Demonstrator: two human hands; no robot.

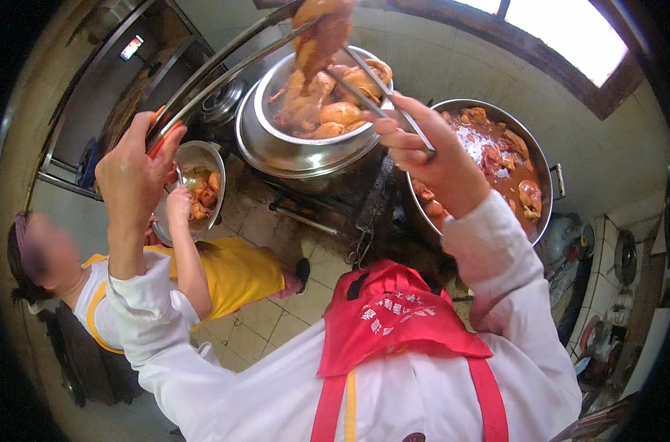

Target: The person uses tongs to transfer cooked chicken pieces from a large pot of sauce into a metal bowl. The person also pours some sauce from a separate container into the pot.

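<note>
My left hand (139,166) grips long metal tongs (224,61) with orange grips; their far ends reach a browned whole bird (323,33), raised above a steel basin (313,139). In that basin lie several cooked whole birds (340,114), lightly steaming. My right hand (423,146) is closed on a second, shorter pair of metal tongs (362,91), whose arms are spread apart over the basin, close below the raised bird. Whether their tips touch the bird cannot be told. The basin sits on a larger round steel vessel (307,166).
To the right stands a wide steel pot (545,221) of brown liquid and birds. At left a co-worker in a yellow apron (246,271) holds a metal bowl (216,160) of browned pieces. Scissors (358,254) hang by the stove; a gas cylinder (559,237) stands at right.
</note>
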